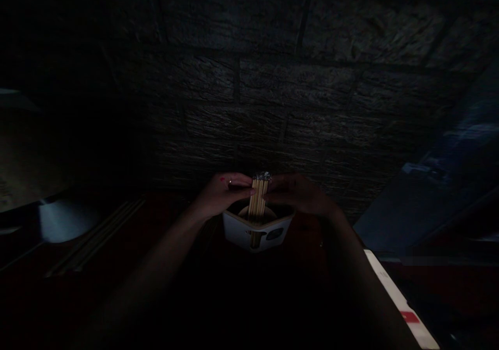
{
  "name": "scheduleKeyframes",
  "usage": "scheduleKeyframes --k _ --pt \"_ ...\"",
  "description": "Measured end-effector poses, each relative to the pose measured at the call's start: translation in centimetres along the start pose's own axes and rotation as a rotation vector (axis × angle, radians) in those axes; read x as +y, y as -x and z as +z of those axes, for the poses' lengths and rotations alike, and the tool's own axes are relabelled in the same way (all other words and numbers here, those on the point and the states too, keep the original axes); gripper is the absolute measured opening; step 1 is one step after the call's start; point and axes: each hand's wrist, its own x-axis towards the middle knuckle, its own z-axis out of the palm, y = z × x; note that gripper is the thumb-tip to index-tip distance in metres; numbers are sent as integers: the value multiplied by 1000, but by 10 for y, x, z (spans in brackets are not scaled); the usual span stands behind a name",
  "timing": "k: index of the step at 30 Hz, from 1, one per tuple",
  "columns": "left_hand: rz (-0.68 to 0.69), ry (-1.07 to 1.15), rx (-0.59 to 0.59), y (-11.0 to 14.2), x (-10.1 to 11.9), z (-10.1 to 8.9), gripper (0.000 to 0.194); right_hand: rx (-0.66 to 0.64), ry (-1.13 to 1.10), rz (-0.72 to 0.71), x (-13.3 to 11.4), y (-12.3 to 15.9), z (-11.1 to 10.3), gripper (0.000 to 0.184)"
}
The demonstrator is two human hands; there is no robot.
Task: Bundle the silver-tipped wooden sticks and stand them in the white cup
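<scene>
In the head view, a bundle of thin, pale wooden sticks stands upright between my hands, its top ends shiny and silvery. From the left, my left hand is closed on the bundle, thumb towards me. My right hand grips it from the opposite side, though its fingers are partly lost in shadow. The lower part of the bundle is inside an open white box with dark markings on its front. Inside the box, a round rim is partly visible behind the sticks. Dim light hides the exact kind of stick.
A rough brick wall rises close behind my hands. Long thin sticks lie on the dark red surface at left, near a pale rounded object. At right are a bluish panel and a white strip with a red mark.
</scene>
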Motion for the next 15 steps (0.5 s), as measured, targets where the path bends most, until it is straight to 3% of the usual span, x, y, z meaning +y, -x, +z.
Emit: scheduleKeyframes --k 8,15 --pt "0 65 -62 -1 -9 9 38 11 4 -22 9 -2 -4 22" --pt "42 56 -135 1 -14 17 31 18 -25 -19 3 0 -2 21"
